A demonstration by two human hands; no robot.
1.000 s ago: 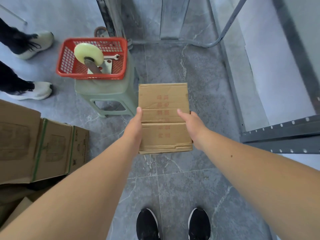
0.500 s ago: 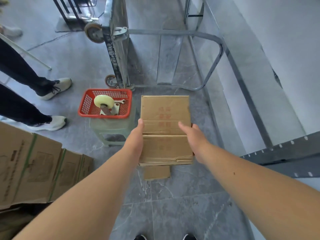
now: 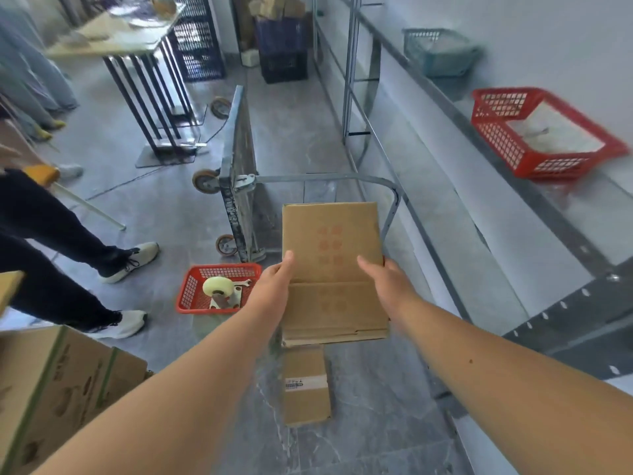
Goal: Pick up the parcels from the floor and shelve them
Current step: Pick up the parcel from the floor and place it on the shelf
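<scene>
Above grey floor tiles [image 3: 359, 423], both hands [image 3: 274, 286] [image 3: 385, 286] grip a cardboard parcel [image 3: 332, 248] bearing red, seemingly illegible print.

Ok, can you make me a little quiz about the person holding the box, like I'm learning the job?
1. True or false: both hands grip the cardboard parcel, the left hand on its left edge and the right hand on its right edge.
2. What lies on the floor just below the held parcel?
A. a small box with a white label
B. a blue bucket
C. a broom
3. Fill in: the red basket on the floor holds a roll of ____.

Key: 1 true; 2 A; 3 tape.
</scene>
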